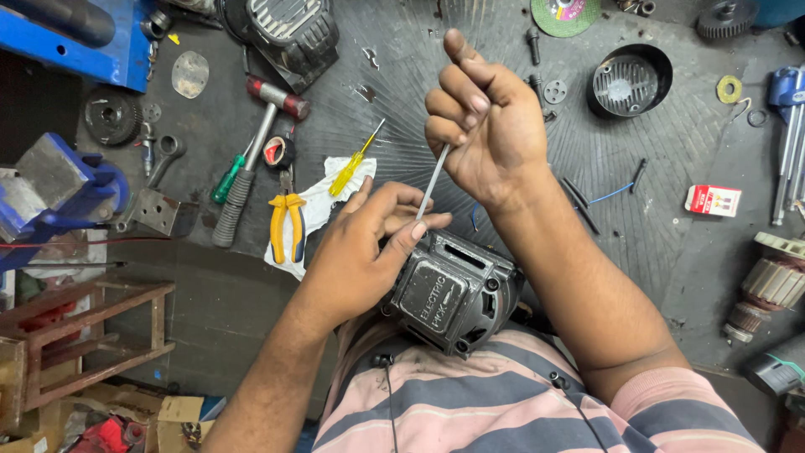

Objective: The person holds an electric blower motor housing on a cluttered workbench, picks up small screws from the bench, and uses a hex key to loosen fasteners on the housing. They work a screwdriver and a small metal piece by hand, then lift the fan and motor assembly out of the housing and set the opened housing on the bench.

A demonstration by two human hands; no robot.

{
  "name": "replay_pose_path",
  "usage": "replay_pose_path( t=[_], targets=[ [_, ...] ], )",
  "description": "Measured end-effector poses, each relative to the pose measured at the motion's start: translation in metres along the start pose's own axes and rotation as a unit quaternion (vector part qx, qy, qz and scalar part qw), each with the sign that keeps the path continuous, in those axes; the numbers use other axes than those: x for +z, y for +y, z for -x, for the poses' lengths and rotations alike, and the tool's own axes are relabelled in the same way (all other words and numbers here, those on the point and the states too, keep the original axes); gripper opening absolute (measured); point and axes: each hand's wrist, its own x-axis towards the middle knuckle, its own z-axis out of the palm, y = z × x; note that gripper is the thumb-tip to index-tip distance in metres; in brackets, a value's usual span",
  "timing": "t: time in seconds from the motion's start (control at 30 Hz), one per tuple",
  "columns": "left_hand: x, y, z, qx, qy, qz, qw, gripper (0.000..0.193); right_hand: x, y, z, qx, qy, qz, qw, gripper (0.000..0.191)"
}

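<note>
Cluttered dark workbench is lying behind while right hand [490, 126] is gripping a thin rod [433, 183] steeply angled down into the motor housing [453, 294], left hand [369, 243] pinching its lower end.

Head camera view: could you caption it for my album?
Right hand drives a thin metal screwdriver into a grey motor housing steadied by the left hand.

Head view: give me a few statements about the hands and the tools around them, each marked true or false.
1. The right hand grips a thin metal rod. True.
2. The left hand rests on the grey motor housing. True.
3. The pliers have red handles. False: yellow.
4. The hammer lies right of the hands. False: left.
5. The yellow screwdriver lies on a white cloth. True.
</note>
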Motion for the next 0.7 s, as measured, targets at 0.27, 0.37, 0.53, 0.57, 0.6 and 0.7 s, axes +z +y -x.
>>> replay_pose_path(
  t=[0.27, 0.37, 0.53, 0.57, 0.6, 0.7],
  targets=[
    [0.003, -0.009, 0.008, 0.090, 0.018, -0.080, 0.993, 0.024, -0.014, -0.007, 0.001, 0.082, -0.087, -0.014, 0.993, 0.013],
    [-0.002, -0.011, 0.012, 0.138, -0.015, -0.129, 0.982, 0.053, -0.019, -0.001, 0.006, 0.083, -0.130, -0.006, 0.988, 0.029],
    [-0.015, -0.016, 0.014, 0.222, -0.056, -0.213, 0.950, 0.122, -0.021, -0.001, 0.006, 0.084, -0.123, -0.022, 0.989, 0.059],
    [-0.016, -0.016, 0.014, 0.224, -0.056, -0.217, 0.949, 0.120, -0.020, -0.002, 0.006, 0.087, -0.121, -0.025, 0.989, 0.063],
    [-0.017, -0.017, 0.013, 0.227, -0.056, -0.221, 0.947, 0.119, -0.019, -0.004, 0.007, 0.077, -0.117, -0.010, 0.990, 0.063],
    [-0.015, -0.018, 0.009, 0.233, -0.042, -0.217, 0.947, 0.114, -0.018, -0.007, 0.017, 0.042, -0.098, 0.029, 0.994, 0.064]
  ],
)
